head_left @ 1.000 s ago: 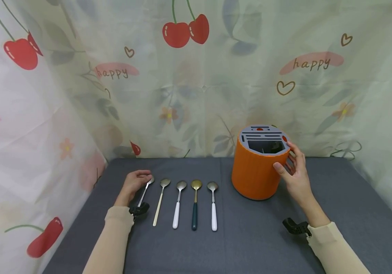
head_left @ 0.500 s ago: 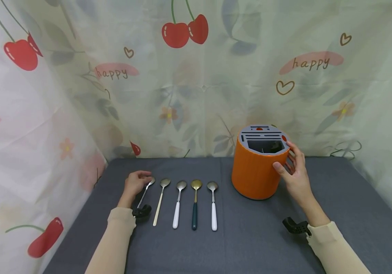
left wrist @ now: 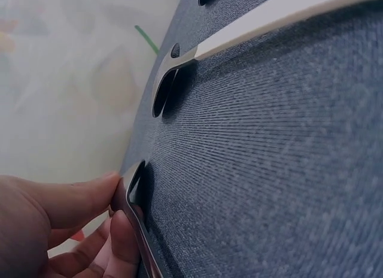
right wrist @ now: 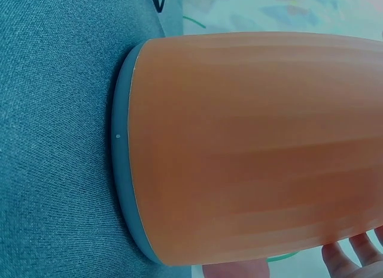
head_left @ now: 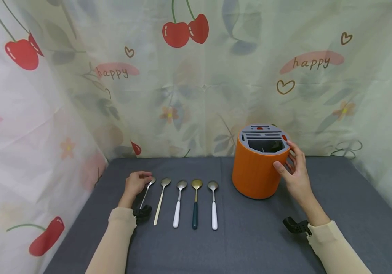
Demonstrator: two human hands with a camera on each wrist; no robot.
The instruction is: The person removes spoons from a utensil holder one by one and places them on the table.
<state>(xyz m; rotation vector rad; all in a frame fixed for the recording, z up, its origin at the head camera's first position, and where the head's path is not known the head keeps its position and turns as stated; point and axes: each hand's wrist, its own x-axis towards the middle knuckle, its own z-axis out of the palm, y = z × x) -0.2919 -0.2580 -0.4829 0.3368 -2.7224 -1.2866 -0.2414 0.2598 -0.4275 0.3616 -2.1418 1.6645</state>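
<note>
At the left end of a row of spoons, my left hand (head_left: 135,186) pinches the bowl of the leftmost spoon (head_left: 145,196). The left wrist view shows thumb and fingers at the edge of this metal bowl (left wrist: 122,191), close over the cloth; the handle runs out of that view. My right hand (head_left: 295,179) holds the right side of an orange cylindrical utensil holder (head_left: 255,173), thumb in front and fingers round the side near the rim. Its grey top has slots and one large opening. In the right wrist view the holder's orange wall (right wrist: 251,146) stands on the cloth.
Right of the held spoon lie a cream-handled spoon (head_left: 160,205), a white-handled spoon (head_left: 176,213), a dark green-handled spoon (head_left: 194,213) with a gold bowl, and another white-handled spoon (head_left: 214,213). A patterned curtain (head_left: 202,95) hangs behind the grey tablecloth (head_left: 244,236).
My left wrist has shifted slightly to the right, with the fingers staying at the leftmost spoon's bowl. The right hand and the holder have not moved.
</note>
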